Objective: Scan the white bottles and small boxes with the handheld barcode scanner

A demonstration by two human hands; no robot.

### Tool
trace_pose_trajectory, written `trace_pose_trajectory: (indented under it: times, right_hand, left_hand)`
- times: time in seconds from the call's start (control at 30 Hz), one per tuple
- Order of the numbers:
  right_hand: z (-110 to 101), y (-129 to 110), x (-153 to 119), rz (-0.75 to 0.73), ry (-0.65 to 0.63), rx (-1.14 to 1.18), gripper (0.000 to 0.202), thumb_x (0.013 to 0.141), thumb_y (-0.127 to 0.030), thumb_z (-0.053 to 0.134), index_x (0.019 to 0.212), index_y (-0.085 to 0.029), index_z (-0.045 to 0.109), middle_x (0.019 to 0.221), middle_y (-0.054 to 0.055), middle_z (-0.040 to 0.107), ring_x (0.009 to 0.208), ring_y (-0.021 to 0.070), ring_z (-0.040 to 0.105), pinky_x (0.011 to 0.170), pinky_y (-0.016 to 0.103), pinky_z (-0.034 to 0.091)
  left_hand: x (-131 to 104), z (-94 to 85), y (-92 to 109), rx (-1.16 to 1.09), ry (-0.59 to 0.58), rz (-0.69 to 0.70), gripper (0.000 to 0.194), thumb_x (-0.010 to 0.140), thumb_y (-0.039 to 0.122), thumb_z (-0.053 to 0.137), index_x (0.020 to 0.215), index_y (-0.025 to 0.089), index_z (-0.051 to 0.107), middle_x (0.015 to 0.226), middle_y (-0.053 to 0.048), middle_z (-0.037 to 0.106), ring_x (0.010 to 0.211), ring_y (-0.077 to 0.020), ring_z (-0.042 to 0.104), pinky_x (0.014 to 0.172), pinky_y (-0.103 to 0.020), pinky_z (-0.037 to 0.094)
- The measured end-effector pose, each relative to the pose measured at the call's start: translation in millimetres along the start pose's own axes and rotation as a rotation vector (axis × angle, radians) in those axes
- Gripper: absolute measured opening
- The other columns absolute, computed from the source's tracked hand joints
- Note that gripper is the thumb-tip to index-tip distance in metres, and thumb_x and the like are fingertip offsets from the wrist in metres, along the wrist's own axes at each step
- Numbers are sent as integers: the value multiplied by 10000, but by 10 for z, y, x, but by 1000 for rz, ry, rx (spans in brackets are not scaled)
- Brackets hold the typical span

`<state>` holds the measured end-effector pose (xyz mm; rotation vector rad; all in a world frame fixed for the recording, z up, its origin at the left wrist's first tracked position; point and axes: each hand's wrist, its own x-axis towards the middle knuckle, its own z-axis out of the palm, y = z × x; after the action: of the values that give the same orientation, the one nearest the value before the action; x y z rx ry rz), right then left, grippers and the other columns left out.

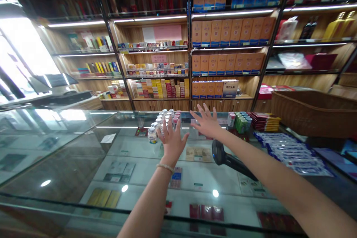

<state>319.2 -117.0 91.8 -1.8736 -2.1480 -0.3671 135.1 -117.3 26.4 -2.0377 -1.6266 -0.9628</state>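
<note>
Both hands reach forward over a glass display counter (150, 173), fingers spread and holding nothing. My left hand (172, 143), with a beaded bracelet (165, 167) on its wrist, is in front of a group of small white-capped bottles (152, 135) and partly hides them. Farther right, my right hand (208, 123) is stretched out above the counter's far part. A black handheld barcode scanner (219, 152) lies below my right forearm, which covers part of its handle. Whether either hand touches the glass, I cannot tell.
Green cans (241, 122), red and yellow packs (266, 121) and blue-white packets (292, 152) sit on the right. Behind them stands a brown wicker basket (315, 113). Shelves of orange boxes (228, 31) line the back wall. A monitor (57, 80) is at left.
</note>
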Motion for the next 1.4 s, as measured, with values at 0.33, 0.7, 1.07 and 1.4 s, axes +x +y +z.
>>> trace_pose_trajectory:
  times: [0.33, 0.7, 1.07, 1.4]
  right_hand:
    - [-205, 249, -458, 91, 69, -32, 614, 1032, -601, 395, 1611, -407, 328, 1748, 64, 165, 1604, 356, 103, 1222, 719, 84]
    - [-152, 551, -933, 162, 152, -93, 570, 1034, -565, 401, 1572, -377, 427, 1723, 93, 251, 1587, 377, 155, 1211, 709, 106]
    - [-25, 749, -1145, 184, 208, -116, 538, 1029, -563, 427, 1530, -379, 488, 1711, 94, 284, 1580, 358, 185, 1197, 729, 147]
    - [-107, 907, -1160, 284, 199, -137, 548, 1032, -547, 414, 1546, -365, 471, 1709, 90, 287, 1567, 379, 192, 1200, 724, 117]
  left_hand:
    - [-11, -60, 94, -117, -3, 89, 626, 917, 475, 670, 1492, 260, 551, 1689, -185, 300, 1570, -433, 204, 1225, -716, 142]
    - [-37, -123, 210, -88, -11, 167, 583, 940, 481, 628, 1487, 294, 553, 1691, -154, 302, 1562, -412, 233, 1236, -700, 147]
    - [-49, -105, 246, -72, 9, 198, 564, 949, 482, 616, 1479, 299, 568, 1669, -159, 346, 1557, -388, 254, 1255, -676, 92]
    - [-73, -124, 325, -96, 20, 217, 527, 956, 464, 610, 1459, 309, 593, 1648, -146, 384, 1539, -381, 286, 1260, -657, 99]
